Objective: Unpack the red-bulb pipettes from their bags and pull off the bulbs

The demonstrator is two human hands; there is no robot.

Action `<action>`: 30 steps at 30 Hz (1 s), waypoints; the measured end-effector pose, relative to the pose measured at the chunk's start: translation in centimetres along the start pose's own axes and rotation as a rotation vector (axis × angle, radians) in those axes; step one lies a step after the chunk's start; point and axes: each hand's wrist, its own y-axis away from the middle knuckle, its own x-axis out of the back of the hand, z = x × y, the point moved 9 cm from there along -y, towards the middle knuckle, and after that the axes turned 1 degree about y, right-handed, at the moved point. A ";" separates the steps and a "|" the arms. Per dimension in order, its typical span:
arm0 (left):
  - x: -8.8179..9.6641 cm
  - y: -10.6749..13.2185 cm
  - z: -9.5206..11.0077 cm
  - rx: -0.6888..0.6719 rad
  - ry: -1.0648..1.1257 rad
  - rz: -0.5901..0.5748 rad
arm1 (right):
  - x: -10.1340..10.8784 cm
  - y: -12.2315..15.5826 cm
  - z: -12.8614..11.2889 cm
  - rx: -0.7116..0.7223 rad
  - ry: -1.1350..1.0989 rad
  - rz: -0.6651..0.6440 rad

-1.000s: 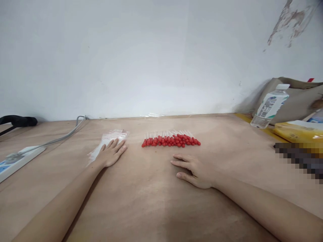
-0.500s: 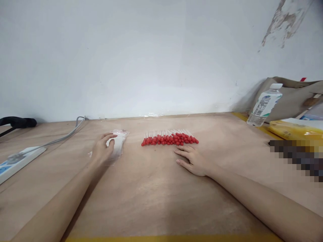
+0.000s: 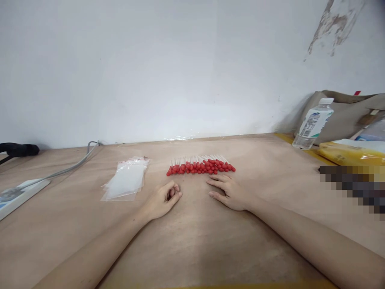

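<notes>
A row of thin clear sticks with red bulb ends [image 3: 201,165] lies across the middle of the wooden table [image 3: 192,241]. My right hand [image 3: 228,192] rests flat and open on the table, its fingertips just short of the red ends. My left hand [image 3: 164,198] lies on the table a little in front of the row's left end, with fingers curled in loosely and nothing seen in them. A small stack of clear zip bags [image 3: 126,180] lies to its left, apart from the hand.
A white power strip [image 3: 18,192] with a grey cable [image 3: 69,166] and a black object [image 3: 18,149] sit at the left. At the right stand a water bottle [image 3: 313,124], a beige bag [image 3: 349,112] and a yellow packet [image 3: 349,154].
My left hand has left the bag stack and moved right to the table near the row, curling its fingers. My right hand slid forward toward the red ends.
</notes>
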 end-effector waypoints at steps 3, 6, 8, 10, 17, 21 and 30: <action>1.7 -0.5 -0.6 0.018 -0.039 0.190 | 0.1 0.0 0.0 0.001 0.005 0.003; 3.5 -1.6 0.0 -0.044 -0.184 0.386 | 0.1 0.0 0.0 0.003 0.001 0.006; 4.1 -2.6 0.4 -0.053 -0.306 0.449 | 0.1 0.0 -0.1 0.002 -0.004 0.006; 4.4 -3.5 0.4 -0.008 -0.404 0.461 | 0.2 0.0 -0.2 0.009 -0.007 0.012; 4.1 -4.5 0.4 0.053 -0.486 0.409 | 0.3 0.0 -0.2 0.020 -0.028 0.029; 5.1 -3.9 -1.7 0.126 -0.387 0.523 | 0.2 0.1 -0.2 0.015 -0.041 0.011; 3.1 -0.9 1.4 -0.246 -0.095 0.351 | 3.2 1.0 0.2 -0.068 -0.146 0.361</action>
